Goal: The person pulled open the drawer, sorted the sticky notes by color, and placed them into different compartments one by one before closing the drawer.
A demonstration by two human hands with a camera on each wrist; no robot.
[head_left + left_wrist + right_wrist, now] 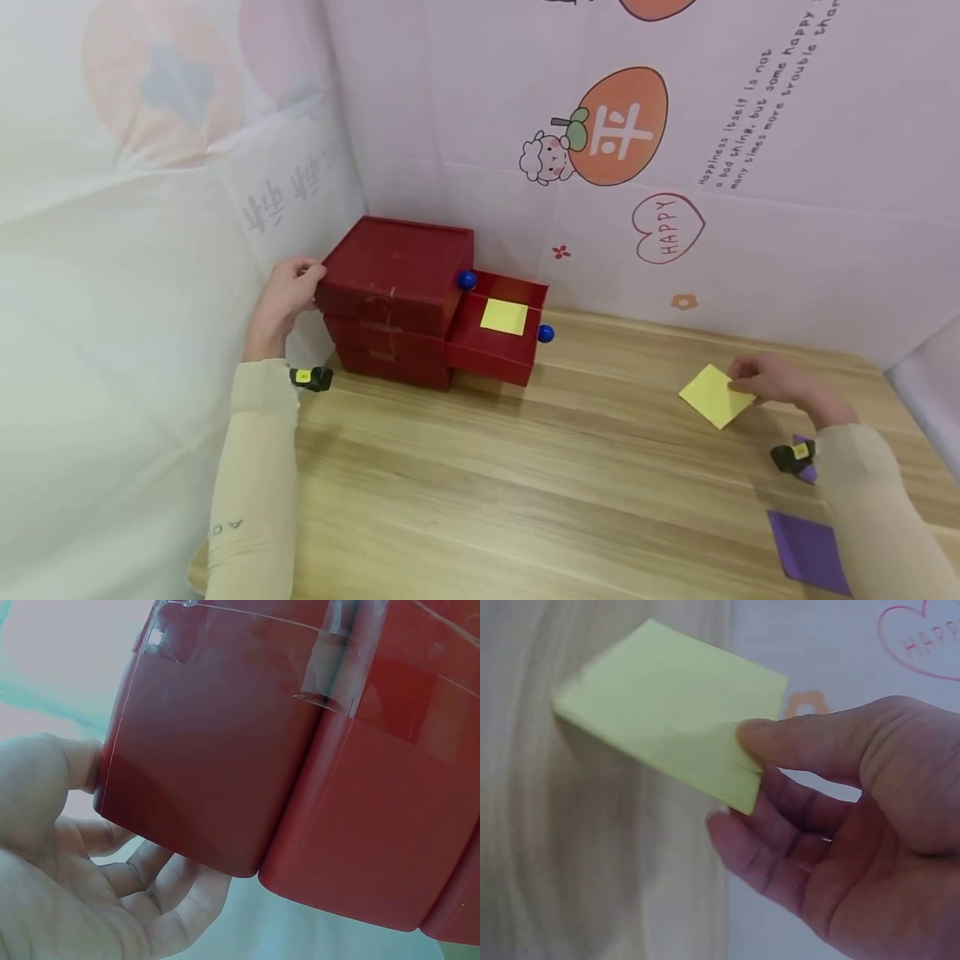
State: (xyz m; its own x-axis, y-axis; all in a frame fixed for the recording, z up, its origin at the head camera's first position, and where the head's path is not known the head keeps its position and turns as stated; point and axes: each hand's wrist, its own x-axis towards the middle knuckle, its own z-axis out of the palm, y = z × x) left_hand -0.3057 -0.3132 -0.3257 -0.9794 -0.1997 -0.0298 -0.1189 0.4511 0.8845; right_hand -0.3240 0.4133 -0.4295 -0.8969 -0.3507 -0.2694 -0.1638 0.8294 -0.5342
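Note:
A stack of dark red drawer boxes (397,258) stands in the back left corner of the table. My left hand (287,300) holds the top box at its left end, thumb on one side and fingers bent around the edge in the left wrist view. One lower drawer (491,360) is pulled out to the right, with a yellow paper square (504,317) lying in it and a blue knob (546,334) on its end. At the right, my right hand (776,381) pinches another yellow paper square (667,705) by a corner, raised over the table.
A purple paper square (810,550) lies near the front right, partly hidden by my right sleeve. Another purple piece (807,473) shows behind the wrist camera. Printed white cloth (465,108) hangs along the back and left of the wooden table (525,483).

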